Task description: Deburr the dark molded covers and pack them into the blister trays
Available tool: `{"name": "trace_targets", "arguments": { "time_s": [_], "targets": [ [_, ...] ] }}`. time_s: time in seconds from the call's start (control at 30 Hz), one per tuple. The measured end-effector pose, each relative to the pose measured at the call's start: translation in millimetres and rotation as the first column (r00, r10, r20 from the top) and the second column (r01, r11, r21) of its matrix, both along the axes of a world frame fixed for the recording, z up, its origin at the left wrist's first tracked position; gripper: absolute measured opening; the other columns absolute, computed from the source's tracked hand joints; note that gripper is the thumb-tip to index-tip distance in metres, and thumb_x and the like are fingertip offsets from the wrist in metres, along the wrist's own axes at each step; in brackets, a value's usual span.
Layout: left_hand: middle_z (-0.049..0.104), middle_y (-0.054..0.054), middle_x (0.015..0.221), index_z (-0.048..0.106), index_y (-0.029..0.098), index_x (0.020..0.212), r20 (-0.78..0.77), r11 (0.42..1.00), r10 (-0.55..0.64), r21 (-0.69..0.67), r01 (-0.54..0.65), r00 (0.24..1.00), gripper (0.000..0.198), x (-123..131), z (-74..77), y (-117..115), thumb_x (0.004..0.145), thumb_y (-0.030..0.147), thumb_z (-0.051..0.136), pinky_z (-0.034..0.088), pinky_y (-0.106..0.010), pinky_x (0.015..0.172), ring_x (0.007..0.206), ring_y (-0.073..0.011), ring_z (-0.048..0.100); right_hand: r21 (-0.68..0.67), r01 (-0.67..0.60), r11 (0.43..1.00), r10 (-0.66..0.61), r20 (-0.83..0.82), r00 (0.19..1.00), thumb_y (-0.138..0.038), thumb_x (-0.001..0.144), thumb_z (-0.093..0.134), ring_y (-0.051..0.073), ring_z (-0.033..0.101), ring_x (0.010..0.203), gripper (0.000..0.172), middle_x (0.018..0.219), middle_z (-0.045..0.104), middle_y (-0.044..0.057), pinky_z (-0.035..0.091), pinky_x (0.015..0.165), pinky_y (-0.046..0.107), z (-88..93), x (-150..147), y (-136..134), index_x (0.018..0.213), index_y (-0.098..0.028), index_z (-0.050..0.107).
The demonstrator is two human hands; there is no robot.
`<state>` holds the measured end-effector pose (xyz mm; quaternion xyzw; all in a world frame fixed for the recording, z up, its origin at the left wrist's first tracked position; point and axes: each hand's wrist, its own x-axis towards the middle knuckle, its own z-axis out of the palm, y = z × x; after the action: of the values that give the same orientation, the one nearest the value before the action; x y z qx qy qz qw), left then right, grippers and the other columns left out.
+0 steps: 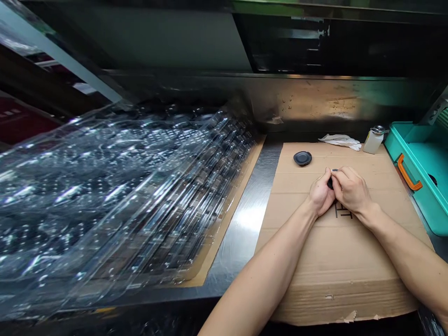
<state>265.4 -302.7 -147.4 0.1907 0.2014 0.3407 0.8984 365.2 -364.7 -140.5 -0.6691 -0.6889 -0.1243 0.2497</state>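
While a black piece (pixel 330 183) sits mostly hidden between them, my left hand (pixel 319 193) and right hand (pixel 350 189) are closed on it above the cardboard (pixel 336 261). Beyond, to the left, lies a black disc (pixel 302 158); farther back, a crumpled white thing (pixel 341 141) beside a jar (pixel 373 142). At right stands a green bin (pixel 427 205); at left, clear trays (pixel 122 177).

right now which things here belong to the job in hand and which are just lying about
Job in hand:
dark piece, held between left hand and right hand
cardboard beneath them
possibly round black part

Seemingly lying about:
crumpled white item
metal-topped bottle
teal bin
clear plastic trays, role unclear
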Motion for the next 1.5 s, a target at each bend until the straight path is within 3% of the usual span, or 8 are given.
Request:
{"name": "trace_targets", "arguments": {
  "time_s": [0.13,0.4,0.6,0.83,1.17,1.27,1.4,1.5],
  "targets": [
    [0.075,-0.006,0.089,0.072,0.013,0.088,0.007,0.999,0.018,0.032,-0.018,1.0,0.036,2.3,-2.3,-4.0,0.107,0.025,0.045,0.051,-0.035,0.109,0.098,-0.017,0.073,0.027,0.064,0.998,-0.064,0.009,0.998,-0.025,0.106,0.04,0.025,0.058,0.094,0.028,0.098,0.068,0.012,0.044,0.082,0.035,3.0,9.0,4.9,0.096,-0.021,0.066],
    [0.076,-0.019,0.117,0.071,0.009,0.099,-0.063,0.994,0.063,0.09,-0.057,0.996,0.03,-6.0,-1.3,6.6,0.106,0.027,0.048,0.047,-0.046,0.115,0.125,-0.0276,0.067,-0.053,0.194,0.98,-0.194,0.0,0.981,-0.024,0.101,0.047,0.023,0.058,0.081,0.02,0.089,0.067,0.009,0.037,0.069,0.034,-6.8,12.3,-12.4,0.09,-0.021,0.064],
    [0.074,-0.019,0.126,0.07,0.01,0.109,-0.036,0.999,0.032,0.035,-0.031,0.999,0.035,-7.4,1.3,6.3,0.107,0.032,0.043,0.046,-0.047,0.117,0.13,-0.0277,0.065,-0.017,0.03,0.999,-0.03,0.019,0.999,-0.021,0.101,0.047,0.022,0.06,0.087,0.021,0.093,0.069,0.009,0.041,0.075,0.033,-3.6,-5.0,-14.8,0.09,-0.02,0.065],
    [0.079,-0.012,0.104,0.074,0.011,0.1,-0.039,0.996,0.082,0.045,-0.08,0.996,0.037,-0.1,3.6,-7.8,0.108,0.025,0.04,0.049,-0.039,0.114,0.121,-0.0231,0.069,0.09,0.14,0.986,-0.14,-0.001,0.99,-0.021,0.103,0.044,0.024,0.06,0.088,0.022,0.093,0.069,0.01,0.044,0.078,0.034,-0.9,0.6,-2.6,0.09,-0.022,0.062],
    [0.078,-0.016,0.113,0.074,0.01,0.104,-0.062,0.993,0.105,0.064,-0.101,0.993,0.034,-1.0,-2.1,-5.0,0.107,0.029,0.045,0.047,-0.042,0.115,0.122,-0.0256,0.069,-0.121,-0.116,0.986,0.106,-0.085,0.991,-0.019,0.101,0.046,0.023,0.063,0.098,0.024,0.103,0.071,0.009,0.049,0.084,0.033,3.3,1.1,-3.1,0.097,-0.021,0.069],
    [0.079,-0.016,0.108,0.072,0.011,0.102,-0.115,0.994,0.084,0.077,-0.075,0.99,0.033,-1.6,-3.3,-3.7,0.106,0.029,0.045,0.049,-0.043,0.112,0.117,-0.0258,0.071,-0.229,-0.076,0.971,0.075,-0.01,0.997,-0.018,0.098,0.051,0.023,0.063,0.093,0.02,0.101,0.071,0.008,0.047,0.078,0.033,5.2,6.8,-7.4,0.089,-0.021,0.069],
    [0.078,-0.014,0.108,0.073,0.012,0.101,-0.097,0.991,0.093,0.103,-0.082,0.991,0.036,2.1,-2.8,-4.0,0.108,0.028,0.041,0.049,-0.039,0.111,0.118,-0.0236,0.07,-0.087,0.078,0.993,-0.079,-0.014,0.997,-0.017,0.1,0.048,0.025,0.062,0.097,0.023,0.104,0.071,0.012,0.047,0.081,0.035,2.4,9.0,-6.2,0.094,-0.02,0.07],
    [0.077,-0.016,0.111,0.072,0.011,0.099,-0.077,0.994,0.088,0.068,-0.083,0.993,0.04,1.5,-1.7,-2.7,0.108,0.03,0.039,0.049,-0.039,0.112,0.121,-0.0243,0.069,-0.076,-0.095,0.993,0.088,-0.088,0.992,-0.018,0.1,0.049,0.022,0.062,0.097,0.02,0.103,0.072,0.009,0.048,0.084,0.033,-1.2,7.9,-3.4,0.097,-0.021,0.069]
  ]
}}
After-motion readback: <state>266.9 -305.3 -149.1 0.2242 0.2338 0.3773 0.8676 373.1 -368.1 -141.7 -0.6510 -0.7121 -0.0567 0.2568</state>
